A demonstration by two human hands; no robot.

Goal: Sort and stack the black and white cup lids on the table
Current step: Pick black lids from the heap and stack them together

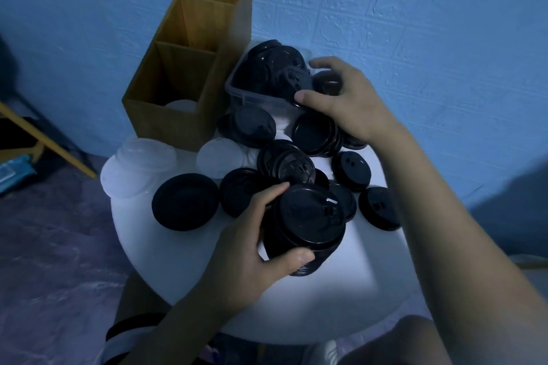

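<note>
My left hand (255, 249) grips a stack of black lids (308, 222) just above the round white table (341, 299). My right hand (341, 101) reaches to the back, with its thumb and fingers curled over the black lids (272, 68) in a clear plastic tub (237, 92); whether it pinches one I cannot tell. Several loose black lids (185, 201) lie scattered across the table's middle. White lids (139, 163) sit in a low pile at the left edge, and another white lid (218, 157) lies near the centre.
A wooden box with three compartments (178, 74) stands at the back left, with one white lid (181, 105) in its nearest compartment. A blue wall is behind the table. My knees show under the table's front edge.
</note>
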